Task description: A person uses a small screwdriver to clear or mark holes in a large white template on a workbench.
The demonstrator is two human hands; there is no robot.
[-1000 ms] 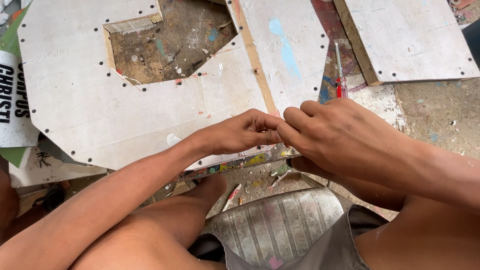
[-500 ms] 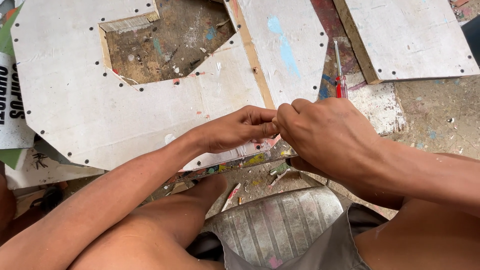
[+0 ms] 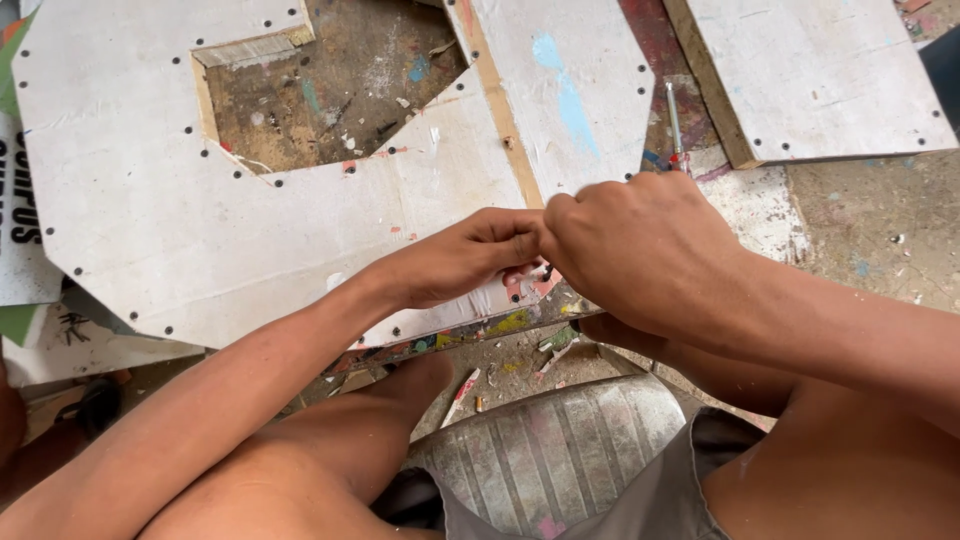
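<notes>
Nearest me, a ribbed grey seat (image 3: pixel 560 450) betw. my knees. Above it my left hand (image 3: pixel 455 262) & right hand (image 3: pixel 640 250) meet, fingers pinched together over the near edge of the big white painted board w/ dark screw dots and a cut-out hole (image 3: pixel 150 200); can't tell what they grip. Beyond, a red-handled screwdriver (image 3: pixel 676 125) lies on the floor.

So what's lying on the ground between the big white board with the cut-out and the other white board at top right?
In the head view, a red-handled screwdriver lies between the big board and the smaller board, on paint-stained ground.
</notes>
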